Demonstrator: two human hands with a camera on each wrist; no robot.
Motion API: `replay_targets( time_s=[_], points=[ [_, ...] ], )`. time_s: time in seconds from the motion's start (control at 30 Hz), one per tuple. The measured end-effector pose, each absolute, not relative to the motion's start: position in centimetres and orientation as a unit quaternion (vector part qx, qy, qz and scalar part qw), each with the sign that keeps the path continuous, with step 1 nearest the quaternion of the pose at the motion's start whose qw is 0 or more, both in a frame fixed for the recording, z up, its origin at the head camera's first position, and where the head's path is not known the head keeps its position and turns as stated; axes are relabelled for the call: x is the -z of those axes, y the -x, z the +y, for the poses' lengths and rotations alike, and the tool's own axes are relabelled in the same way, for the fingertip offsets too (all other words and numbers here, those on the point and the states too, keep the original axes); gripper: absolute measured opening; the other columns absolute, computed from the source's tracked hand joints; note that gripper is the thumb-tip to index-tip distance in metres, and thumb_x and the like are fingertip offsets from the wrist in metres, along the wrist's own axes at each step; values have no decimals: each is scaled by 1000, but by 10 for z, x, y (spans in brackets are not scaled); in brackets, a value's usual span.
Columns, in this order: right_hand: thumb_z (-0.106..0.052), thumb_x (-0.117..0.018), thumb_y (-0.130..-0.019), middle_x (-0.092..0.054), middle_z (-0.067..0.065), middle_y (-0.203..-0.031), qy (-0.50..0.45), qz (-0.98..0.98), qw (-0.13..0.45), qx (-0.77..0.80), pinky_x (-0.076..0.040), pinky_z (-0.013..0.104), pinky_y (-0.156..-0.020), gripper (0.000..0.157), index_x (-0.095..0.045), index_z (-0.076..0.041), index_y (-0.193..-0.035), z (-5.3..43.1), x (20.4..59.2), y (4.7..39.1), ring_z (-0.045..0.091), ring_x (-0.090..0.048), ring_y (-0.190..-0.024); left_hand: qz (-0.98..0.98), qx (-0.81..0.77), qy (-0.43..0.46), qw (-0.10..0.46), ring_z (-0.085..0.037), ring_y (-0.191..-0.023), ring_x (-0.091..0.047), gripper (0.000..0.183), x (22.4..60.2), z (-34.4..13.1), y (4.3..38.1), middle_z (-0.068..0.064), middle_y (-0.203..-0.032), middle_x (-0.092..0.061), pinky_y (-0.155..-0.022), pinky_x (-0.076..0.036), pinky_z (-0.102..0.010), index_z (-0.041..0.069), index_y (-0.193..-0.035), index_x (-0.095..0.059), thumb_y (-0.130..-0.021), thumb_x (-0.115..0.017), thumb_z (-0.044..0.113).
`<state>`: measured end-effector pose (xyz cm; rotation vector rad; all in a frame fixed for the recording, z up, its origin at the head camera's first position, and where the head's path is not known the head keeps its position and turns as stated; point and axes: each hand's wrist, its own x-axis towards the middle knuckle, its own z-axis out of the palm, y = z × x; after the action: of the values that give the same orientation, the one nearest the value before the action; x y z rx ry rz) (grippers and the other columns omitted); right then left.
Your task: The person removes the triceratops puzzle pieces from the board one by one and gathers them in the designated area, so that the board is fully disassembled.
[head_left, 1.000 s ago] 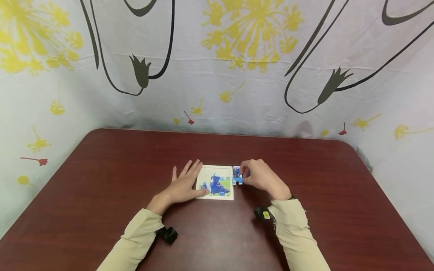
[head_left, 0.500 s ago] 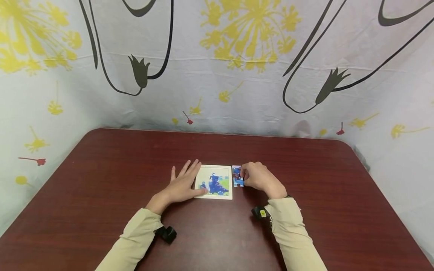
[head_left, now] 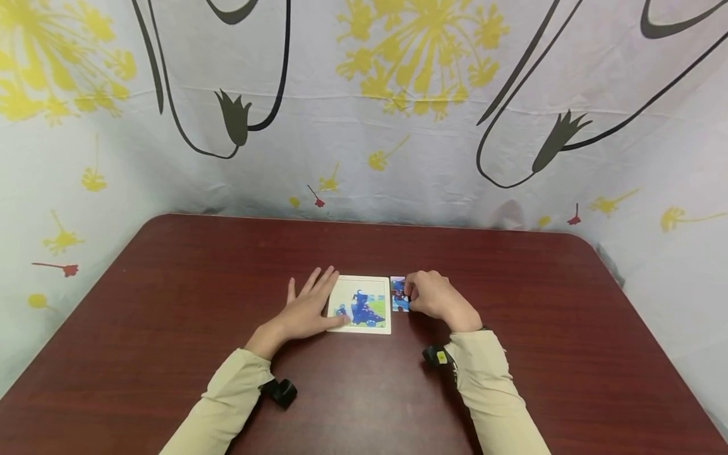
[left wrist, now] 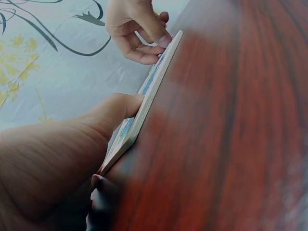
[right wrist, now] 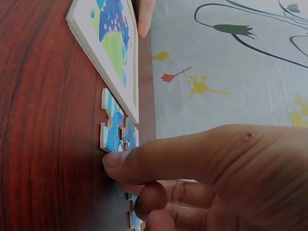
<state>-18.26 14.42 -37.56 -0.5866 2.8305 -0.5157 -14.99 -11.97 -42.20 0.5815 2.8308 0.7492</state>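
A pale-framed jigsaw board (head_left: 370, 331) lies flat on the table, its lower part filled with a blue and green picture (head_left: 366, 311). My left hand (head_left: 306, 316) rests spread over the board's left side, thumb on its lower rim. Just off the right rim, my right hand (head_left: 439, 299) pinches a blue jigsaw piece (right wrist: 113, 130), the thumb at its near edge. Beyond that piece sits another jigsaw piece (right wrist: 130, 134), right against it. Further pieces (right wrist: 134, 220) show partly beneath my curled right fingers, which hide the rest.
The dark red wooden table (head_left: 341, 404) stretches out on all sides of the board. A white patterned cloth (head_left: 318, 139) hangs along its far edge. Each wrist wears a small black camera (head_left: 282, 393).
My right hand has shifted slightly; the lower loose piece slid a little away from the board and toward me, then back up against the other piece. My left hand stays put.
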Motion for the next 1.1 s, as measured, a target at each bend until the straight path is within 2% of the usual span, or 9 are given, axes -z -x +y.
replay_targets(
  time_s=[0.1, 0.43, 0.6, 0.67, 0.77, 1.1],
  points=[
    [-1, -69, -76, -57, 0, -71, 199, 959, 103, 175, -39, 52, -81, 11, -63, -6, -84, 144, 377, 183, 18, -53, -70, 945, -250, -195, 77, -28, -141, -1, 94, 422, -120, 150, -7, -155, -10, -99, 10, -64, 9, -150, -14, -82, -62, 54],
    [1, -66, -76, -56, -1, -68, 205, 958, 100, 175, -36, 57, -85, 9, -63, -5, -82, 145, 376, 183, 18, -52, -66, 944, -254, -199, 74, -29, -141, -1, 94, 424, -119, 151, -8, -155, -10, -99, 11, -65, 9, -150, -14, -82, -61, 54],
    [1, -65, -75, -52, -1, -62, 202, 959, 98, 172, -42, 44, -75, 9, -61, -7, -75, 144, 376, 182, 16, -48, -60, 944, -253, -198, 73, -30, -141, -1, 93, 424, -119, 151, -8, -155, -11, -99, 10, -65, 8, -150, -16, -82, -62, 53],
    [1, -65, -75, -52, -2, -61, 204, 960, 92, 167, -41, 41, -70, 11, -61, -9, -71, 144, 377, 181, 16, -47, -59, 945, -252, -198, 72, -30, -141, -2, 93, 425, -120, 150, -8, -155, -11, -99, 9, -66, 8, -150, -16, -82, -62, 53],
    [1, -64, -75, -52, -2, -61, 210, 959, 87, 167, -41, 43, -72, 14, -60, -11, -68, 144, 377, 181, 16, -47, -60, 945, -252, -198, 70, -30, -140, -2, 93, 424, -120, 150, -8, -155, -11, -99, 9, -66, 8, -150, -16, -82, -62, 53],
    [0, -65, -76, -53, -1, -65, 213, 958, 97, 165, -42, 34, -63, 9, -63, -7, -73, 145, 377, 182, 16, -48, -61, 945, -249, -199, 72, -29, -141, -1, 94, 425, -121, 150, -8, -155, -9, -99, 10, -64, 9, -150, -14, -83, -61, 54]
  ],
)
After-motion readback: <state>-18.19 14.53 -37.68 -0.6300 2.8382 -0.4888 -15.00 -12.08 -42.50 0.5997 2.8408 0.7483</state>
